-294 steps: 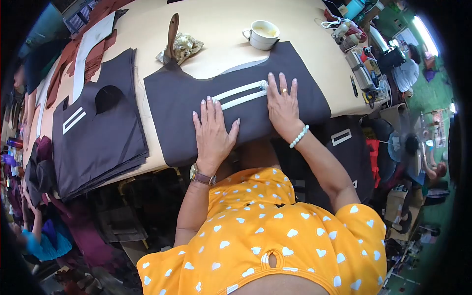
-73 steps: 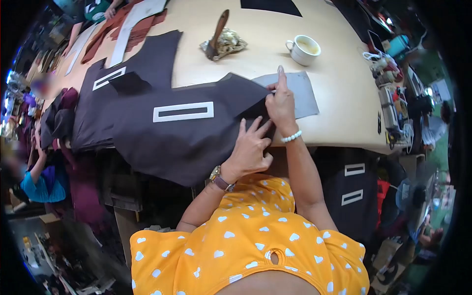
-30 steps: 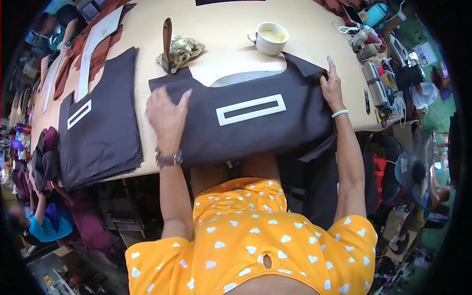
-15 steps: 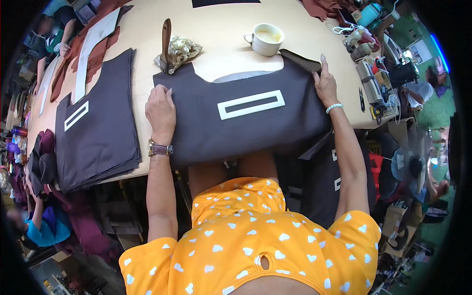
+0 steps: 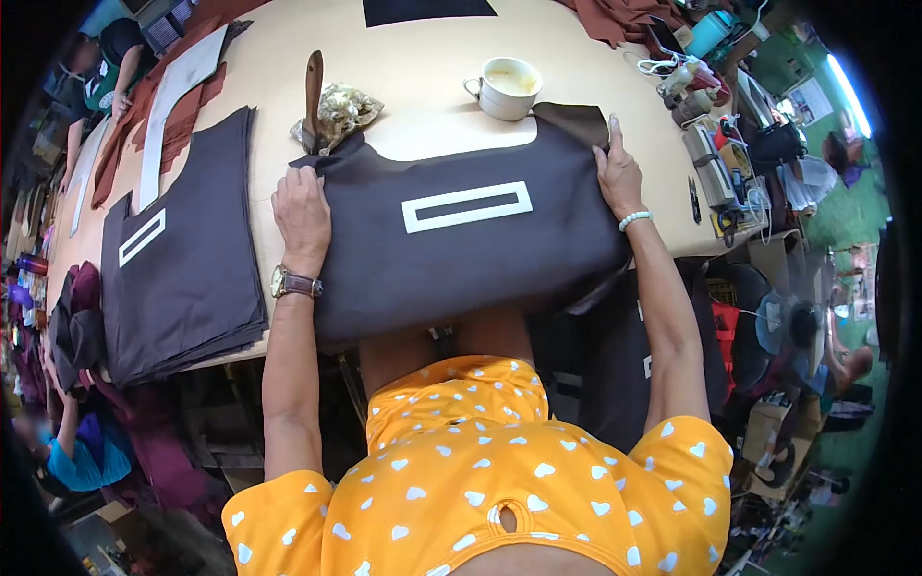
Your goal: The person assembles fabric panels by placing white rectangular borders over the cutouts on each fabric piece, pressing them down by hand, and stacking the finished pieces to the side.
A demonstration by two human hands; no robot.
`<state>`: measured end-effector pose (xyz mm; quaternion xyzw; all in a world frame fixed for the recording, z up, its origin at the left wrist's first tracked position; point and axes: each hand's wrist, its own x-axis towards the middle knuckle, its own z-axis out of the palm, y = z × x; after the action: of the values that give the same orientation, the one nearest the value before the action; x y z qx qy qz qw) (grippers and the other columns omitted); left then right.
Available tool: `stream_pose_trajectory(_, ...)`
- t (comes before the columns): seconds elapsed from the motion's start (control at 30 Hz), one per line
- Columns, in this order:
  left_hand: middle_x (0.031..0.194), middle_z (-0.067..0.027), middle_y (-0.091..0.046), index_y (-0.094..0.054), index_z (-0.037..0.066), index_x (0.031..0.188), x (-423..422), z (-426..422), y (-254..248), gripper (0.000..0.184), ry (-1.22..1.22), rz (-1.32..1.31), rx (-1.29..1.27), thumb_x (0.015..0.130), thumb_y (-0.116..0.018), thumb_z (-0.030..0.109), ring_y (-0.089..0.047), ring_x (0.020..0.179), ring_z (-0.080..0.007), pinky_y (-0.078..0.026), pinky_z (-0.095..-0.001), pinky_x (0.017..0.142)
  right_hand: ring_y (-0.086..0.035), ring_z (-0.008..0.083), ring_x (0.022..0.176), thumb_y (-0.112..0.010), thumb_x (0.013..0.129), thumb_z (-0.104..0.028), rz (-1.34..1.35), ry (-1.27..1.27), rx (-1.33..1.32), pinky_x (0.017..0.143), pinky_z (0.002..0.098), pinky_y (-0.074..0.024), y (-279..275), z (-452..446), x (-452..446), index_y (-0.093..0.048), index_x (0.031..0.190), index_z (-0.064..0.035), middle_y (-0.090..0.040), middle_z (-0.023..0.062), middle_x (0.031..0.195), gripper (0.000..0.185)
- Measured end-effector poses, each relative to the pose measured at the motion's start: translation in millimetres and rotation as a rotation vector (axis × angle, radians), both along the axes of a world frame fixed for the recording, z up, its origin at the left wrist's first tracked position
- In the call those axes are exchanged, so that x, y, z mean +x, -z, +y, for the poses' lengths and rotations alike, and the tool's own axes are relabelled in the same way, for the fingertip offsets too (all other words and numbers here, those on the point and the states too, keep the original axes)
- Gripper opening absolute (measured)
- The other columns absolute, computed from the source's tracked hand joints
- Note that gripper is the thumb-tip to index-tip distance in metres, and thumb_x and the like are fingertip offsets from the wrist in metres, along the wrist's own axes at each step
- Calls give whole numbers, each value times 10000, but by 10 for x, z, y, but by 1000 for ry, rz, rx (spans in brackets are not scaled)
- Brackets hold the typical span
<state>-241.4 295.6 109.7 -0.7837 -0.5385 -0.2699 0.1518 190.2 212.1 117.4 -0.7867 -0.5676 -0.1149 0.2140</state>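
Note:
A dark fabric panel with a curved cut-out along its far edge lies over the table's near edge, its lower part hanging toward my lap. On it sits a white rectangular frame-shaped patch. My left hand is closed on the panel's left edge, near the upper corner, where the cloth bunches a little. At the right edge, my right hand pinches the cloth, with one finger pointing up. A brown-handled brush leans on a crumpled clear bag just beyond the panel. Behind its right corner stands a white cup of pale paste.
To the left lies a stack of dark fabric panels, the top one bearing a white patch. Long white templates rest on brown material. A dark cutter and cluttered tools are at right. Other people work at both sides.
Both hands have shifted the panel slightly, and its curled right corner now lies flatter. The pale shape seen through the cut-out is now covered. The whole view has drifted a little.

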Motion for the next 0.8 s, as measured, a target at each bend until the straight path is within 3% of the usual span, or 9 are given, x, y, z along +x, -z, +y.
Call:
stream_pose_trajectory(0.13, 853, -110, -532, -525, 45, 880, 21, -66, -107, 132, -82, 84, -23, 827, -590, 147, -530, 842, -283, -413, -408, 737, -602, 384, 785, -603, 836, -198, -58, -1, -8, 662, 448, -483, 6, -16, 1, -239, 1401, -103, -599, 225, 930, 679)
stream_pose_trajectory(0.23, 1011, -144, -565, -552, 36, 1006, 156, -305, -334, 242, 60, -44, 116, 810, -618, 160, -528, 983, -309, -402, -422, 843, -542, 356, 1011, -612, 825, -213, -156, 3, 113, 810, 431, -452, 3, 7, 24, -250, 1395, -83, -523, 224, 1146, 688)
stream_pose_trajectory(0.3, 1201, -170, -528, -540, 33, 1129, 300, -524, -371, 394, 306, -189, -97, 788, -656, 192, -480, 1134, -333, -370, -430, 941, -452, 338, 1165, -618, 818, -217, -282, 53, 217, 930, 426, -394, 57, 66, 103, -268, 1387, -70, -450, 202, 1267, 684)
stream_pose_trajectory(0.33, 1274, -165, -492, -521, 29, 1181, 373, -631, -335, 506, 414, -197, -211, 762, -696, 251, -430, 1210, -340, -330, -454, 997, -414, 334, 1196, -615, 819, -234, -249, 41, 291, 964, 432, -354, 10, 118, 97, -287, 1379, -73, -437, 191, 1284, 669)
stream_pose_trajectory(0.4, 1345, -160, -430, -462, 40, 1277, 453, -829, -278, 697, 497, -102, -388, 762, -655, 468, -357, 1282, -319, -253, -505, 1047, -338, 326, 1260, -608, 821, -269, -178, 7, 441, 1032, 442, -274, -119, 284, 9, -323, 1365, -78, -412, 167, 1317, 643)
stream_pose_trajectory(0.5, 1390, -146, -379, -416, 48, 1323, 508, -921, -87, 767, 459, -45, -464, 767, -614, 537, -323, 1307, -300, -227, -500, 1061, -310, 350, 1266, -575, 809, -423, -250, -219, 299, 1020, 544, -242, -516, 458, -454, -447, 1305, -103, -393, 155, 1337, 604)
stream_pose_trajectory(0.6, 1401, -143, -365, -401, 49, 1334, 495, -935, -93, 783, 457, -45, -485, 764, -613, 543, -315, 1313, -292, -222, -499, 1064, -254, 386, 1299, -487, 794, -603, -305, -237, -35, 1039, 590, -161, -667, 702, -789, -576, 1199, -102, -364, 189, 1365, 650)
stream_pose_trajectory(0.7, 1399, -148, -366, -402, 44, 1330, 495, -936, -74, 787, 457, -59, -466, 763, -611, 548, -319, 1312, -285, -222, -502, 1063, -199, 410, 1323, -414, 765, -711, -233, -215, -178, 1043, 609, -115, -603, 982, -860, -644, 1112, -96, -336, 200, 1391, 743)
stream_pose_trajectory(0.8, 1395, -152, -370, -411, 36, 1320, 495, -932, -75, 782, 461, -70, -462, 763, -609, 549, -326, 1306, -284, -223, -505, 1062, -180, 410, 1333, -378, 752, -744, -250, -130, -377, 1036, 623, -108, -652, 1111, -942, -647, 1116, -110, -322, 201, 1401, 779)
